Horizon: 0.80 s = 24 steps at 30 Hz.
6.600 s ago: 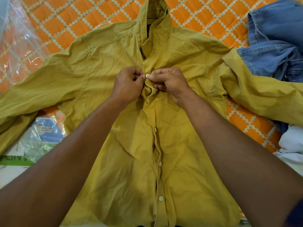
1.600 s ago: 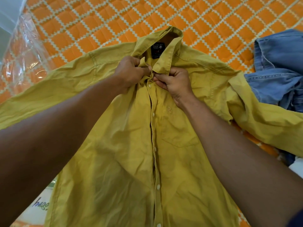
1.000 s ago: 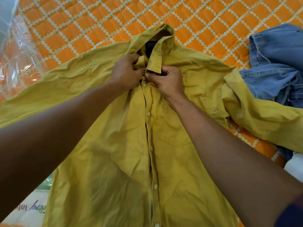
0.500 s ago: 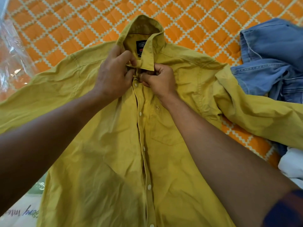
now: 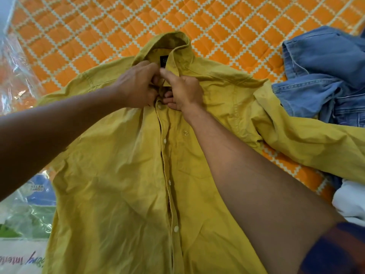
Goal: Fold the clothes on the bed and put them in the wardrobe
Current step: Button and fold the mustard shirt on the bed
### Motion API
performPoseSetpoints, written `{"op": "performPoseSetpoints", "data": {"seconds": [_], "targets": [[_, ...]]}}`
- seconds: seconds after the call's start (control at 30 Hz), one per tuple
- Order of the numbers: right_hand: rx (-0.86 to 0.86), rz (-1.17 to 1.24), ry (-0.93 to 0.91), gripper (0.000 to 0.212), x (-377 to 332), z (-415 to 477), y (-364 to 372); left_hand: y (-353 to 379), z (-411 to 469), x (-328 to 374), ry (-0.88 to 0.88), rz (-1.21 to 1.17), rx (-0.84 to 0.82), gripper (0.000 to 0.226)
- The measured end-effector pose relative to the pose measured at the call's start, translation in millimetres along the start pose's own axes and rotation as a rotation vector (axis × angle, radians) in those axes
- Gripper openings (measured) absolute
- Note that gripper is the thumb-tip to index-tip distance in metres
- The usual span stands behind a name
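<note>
Orange quilt [image 5: 110, 36] with a white lattice covers the bed, and on it the yellow shirt [image 5: 118, 184] lies spread flat, front side up (its buttons are closed). At the shirt's collar [image 5: 177, 48] the left hand [image 5: 136, 86] and the right hand [image 5: 183, 91] both pinch the cloth near the top button, fingers curled. Right of the shirt lie blue jeans [image 5: 324, 76] and a white cloth [image 5: 349, 202]; left of it, plastic bags [image 5: 19, 204].

Orange quilted bed [image 5: 98, 26] bears mustard shirt [image 5: 118, 175] (spread flat), denim pile [image 5: 325, 76], white garment [image 5: 349, 204], plastic bags [image 5: 29, 212].
</note>
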State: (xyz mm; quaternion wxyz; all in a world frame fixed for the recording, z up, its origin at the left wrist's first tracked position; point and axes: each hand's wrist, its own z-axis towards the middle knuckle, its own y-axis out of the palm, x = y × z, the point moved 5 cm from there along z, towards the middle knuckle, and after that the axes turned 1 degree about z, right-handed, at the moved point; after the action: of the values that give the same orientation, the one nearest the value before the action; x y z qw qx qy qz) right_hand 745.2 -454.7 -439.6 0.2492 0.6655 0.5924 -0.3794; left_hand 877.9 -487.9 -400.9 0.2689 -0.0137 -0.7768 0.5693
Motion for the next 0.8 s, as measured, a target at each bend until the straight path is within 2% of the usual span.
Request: {"op": "performPoseSetpoints", "data": {"seconds": [0.07, 0.17, 0.23, 0.4, 0.53, 0.63, 0.73, 0.8], "targets": [[0.029, -0.038, -0.015, 0.019, 1.6, 1.3, 0.1, -4.2, 2.4, -2.1, -0.034, -0.062, -0.015, 0.031], [0.027, 0.004, -0.007, 0.014, 5.9, 1.8, -2.2, -6.8, 6.2, -0.7, -0.077, -0.059, -0.097, 0.044], [-0.020, 0.084, -0.011, 0.011, 10.8, -1.0, -6.3, -6.4, 8.7, -1.1, -0.117, 0.006, -0.137, 0.044], [-0.012, 0.185, -0.024, 0.017, 11.7, -5.6, -14.4, -15.5, 10.8, -0.5, -0.195, 0.025, -0.097, 0.020], [0.002, 0.213, 0.007, 0.015, 11.1, -5.0, -12.5, -15.1, 7.0, -5.3, -0.246, -0.013, -0.108, 0.020], [-0.009, 0.241, 0.032, 0.016, 9.7, -3.4, -12.0, -11.6, 4.3, -3.4, -0.297, -0.069, -0.096, 0.029], [-0.038, 0.248, 0.053, 0.008, 10.5, -1.6, -11.8, -6.3, 1.4, -3.7, -0.389, -0.228, -0.037, 0.019], [-0.062, 0.179, 0.023, 0.011, 11.4, 0.2, -11.3, -1.6, 0.3, -4.9, -0.425, -0.311, -0.003, 0.024]]}}
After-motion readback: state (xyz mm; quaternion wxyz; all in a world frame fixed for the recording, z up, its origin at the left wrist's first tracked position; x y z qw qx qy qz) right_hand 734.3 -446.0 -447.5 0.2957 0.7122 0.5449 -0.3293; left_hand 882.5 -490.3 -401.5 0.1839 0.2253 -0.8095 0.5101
